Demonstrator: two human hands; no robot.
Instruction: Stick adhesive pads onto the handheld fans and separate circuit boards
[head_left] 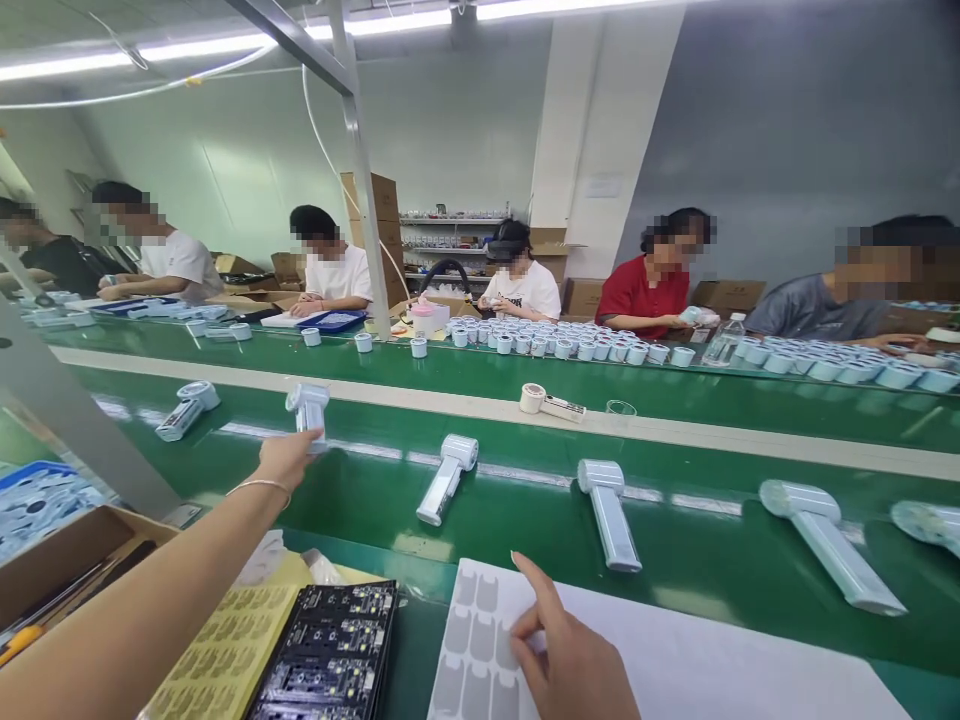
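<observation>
My left hand [287, 462] reaches out over the green conveyor belt, its fingers closed at the lower end of the handle of a white handheld fan [306, 398]. Just above a white sheet with grey stickers [471, 632], my right hand [574, 650] has its index finger stretched out and the others curled, with nothing visible in it. More fans lie spaced along the belt, among them one in the middle [448, 480], one right of it [611, 515] and a nearer one [832, 545]. Left of the sheet are black circuit boards [330, 650] and a yellow sticker sheet [232, 640].
A metal post [67, 400] rises at the left beside a cardboard box with tools [82, 560]. Another fan [551, 402] lies on the pale divider strip. Beyond it, many round white parts [562, 345] stand before several seated co-workers.
</observation>
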